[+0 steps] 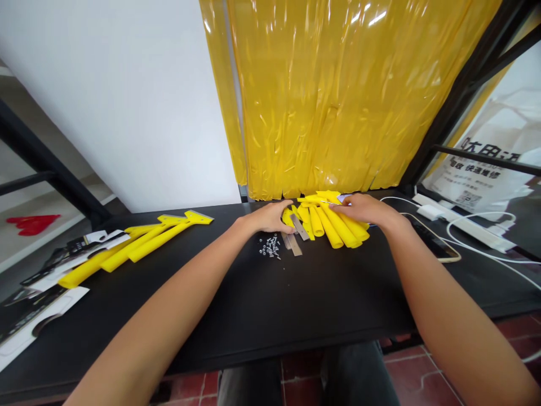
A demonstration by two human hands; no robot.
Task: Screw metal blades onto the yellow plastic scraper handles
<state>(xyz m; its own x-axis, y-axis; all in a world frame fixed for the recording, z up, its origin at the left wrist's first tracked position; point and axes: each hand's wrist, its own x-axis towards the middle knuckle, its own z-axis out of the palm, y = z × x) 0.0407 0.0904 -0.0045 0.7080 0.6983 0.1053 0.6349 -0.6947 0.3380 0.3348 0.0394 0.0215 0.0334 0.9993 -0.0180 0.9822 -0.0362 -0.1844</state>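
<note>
Yellow handles (341,226) touch right hand (364,208) — left hand (270,216) curves half-open.

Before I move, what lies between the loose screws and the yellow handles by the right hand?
Flat metal plates lie between the screws and those yellow handles; the head view shows this.

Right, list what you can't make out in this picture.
In the head view:
Left hand: too small to tell if it holds anything.
Thin silvery piece at the right hand: too small to identify.
Flat dark phone: partly hidden by the right forearm.
Black-and-white cardboard sleeve: cut off by the left edge.
</note>
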